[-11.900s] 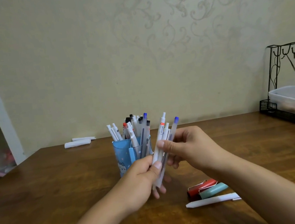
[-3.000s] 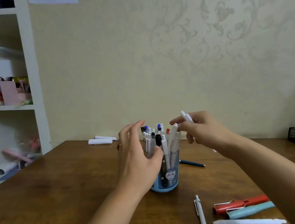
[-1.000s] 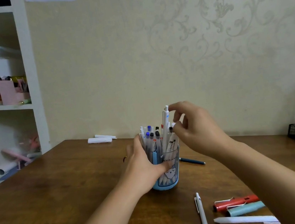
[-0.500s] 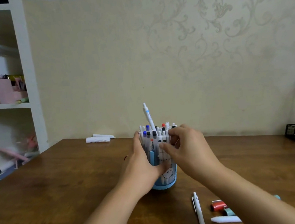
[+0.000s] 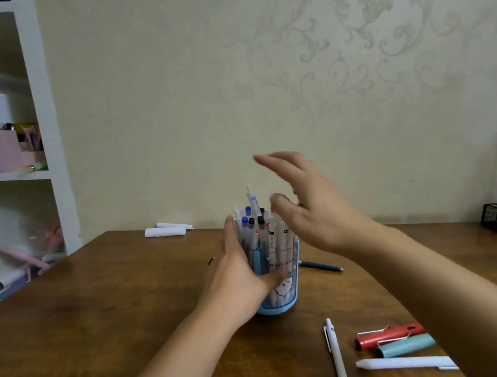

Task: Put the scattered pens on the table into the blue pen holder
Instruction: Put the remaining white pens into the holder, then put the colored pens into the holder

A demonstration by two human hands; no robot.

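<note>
— Where's the blue pen holder [image 5: 281, 290]?
— Centre of the frame, clear-walled, crammed with pens; your left hand [image 5: 239, 280] grasps its side, your right hand [image 5: 312, 208] is spread loose above, holding nothing.
— Loose pens?
— Five on the surface [image 5: 100, 316]: two white [image 5: 338, 362], red [image 5: 390, 334], teal [image 5: 407, 345], one dark [image 5: 321, 266].

1. A person's left hand [image 5: 239, 280] grips the side of a blue pen holder [image 5: 280, 291] packed with upright pens on a wooden tabletop [image 5: 100, 316].
2. The right hand [image 5: 312, 208] hovers above the holder's rim, fingers [image 5: 269, 160] spread and holding nothing.
3. One white pen [image 5: 253, 201] stands taller than the rest.
4. Nearer the camera lie a white pen [image 5: 337, 359], a red pen [image 5: 390, 334], a teal pen [image 5: 407, 345] and another white pen [image 5: 403, 362].
5. A dark pen [image 5: 322, 267] lies behind the holder.
</note>
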